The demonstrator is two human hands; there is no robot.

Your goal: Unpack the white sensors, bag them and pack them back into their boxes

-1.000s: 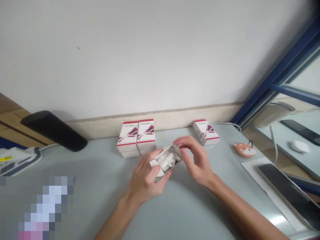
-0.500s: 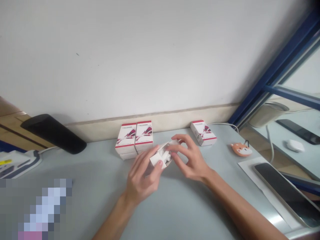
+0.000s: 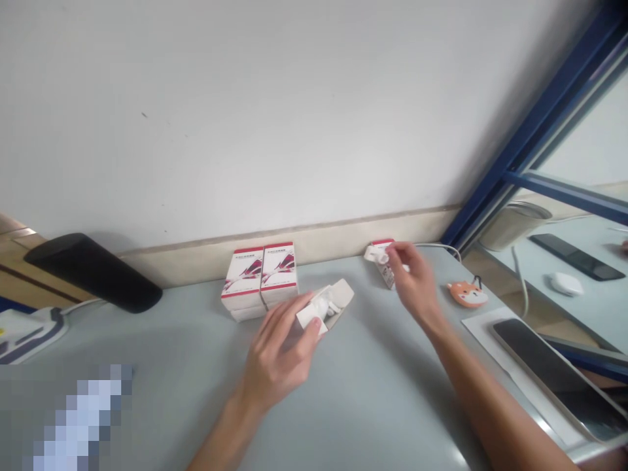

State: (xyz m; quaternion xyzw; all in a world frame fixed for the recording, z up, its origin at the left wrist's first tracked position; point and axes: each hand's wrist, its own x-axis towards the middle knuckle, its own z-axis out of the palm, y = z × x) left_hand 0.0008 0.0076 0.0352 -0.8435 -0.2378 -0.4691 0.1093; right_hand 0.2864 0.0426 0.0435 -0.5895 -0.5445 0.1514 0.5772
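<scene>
My left hand (image 3: 279, 350) grips a small open white box (image 3: 326, 306) just above the grey table (image 3: 373, 405), with a white part showing inside it. My right hand (image 3: 412, 278) is farther back and to the right, its fingers pinched on a small white item (image 3: 377, 254). That hand is over a lone red-and-white box (image 3: 387, 278) near the wall. A stack of matching red-and-white boxes (image 3: 260, 278) stands just behind my left hand.
A black cylinder (image 3: 91, 271) lies at the back left beside a white device (image 3: 24, 327). An orange animal-shaped case (image 3: 467, 294) and a dark tablet (image 3: 549, 366) on white paper sit at the right. A blue frame (image 3: 530, 131) borders a neighbouring desk.
My right hand has left the open box and moved back and right toward the lone box, carrying a small white item. My left hand keeps its hold on the open box.
</scene>
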